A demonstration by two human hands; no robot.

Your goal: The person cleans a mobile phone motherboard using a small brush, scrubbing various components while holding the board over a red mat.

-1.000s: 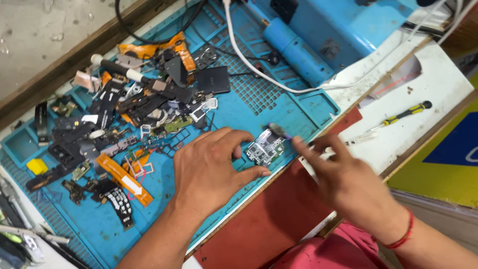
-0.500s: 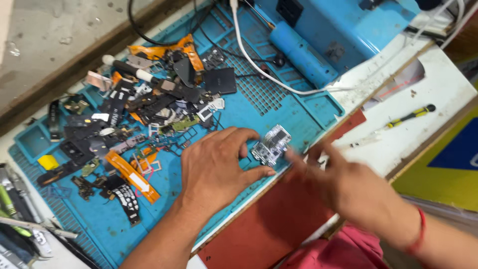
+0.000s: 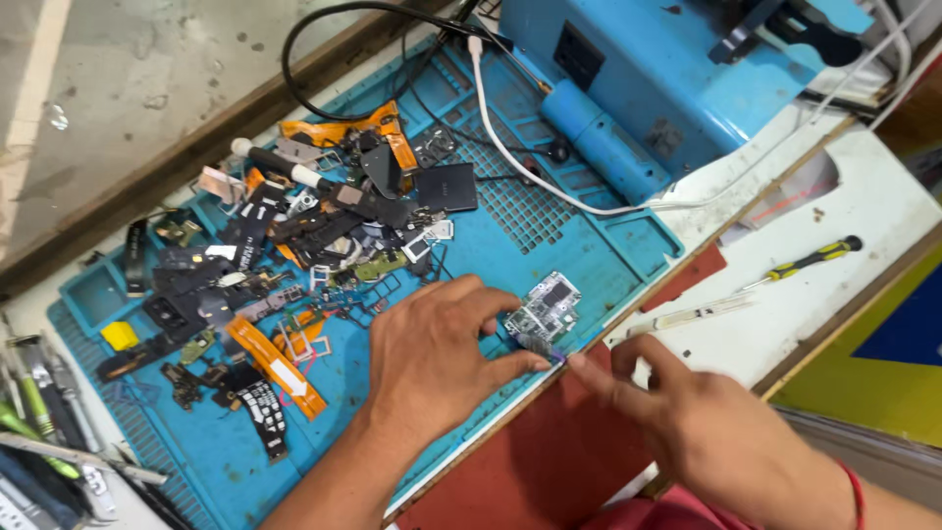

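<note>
Blue mat [image 3: 589, 245], circuit board [image 3: 543, 314] angled up-right, left hand [image 3: 432, 358] pinning, right hand [image 3: 687, 422] pinching its corner.

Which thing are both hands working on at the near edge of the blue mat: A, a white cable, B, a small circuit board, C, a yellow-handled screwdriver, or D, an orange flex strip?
B: the left hand pins the small circuit board to the blue mat while the right hand reaches a fingertip to its near corner; the screwdriver lies untouched on the white surface.
</note>
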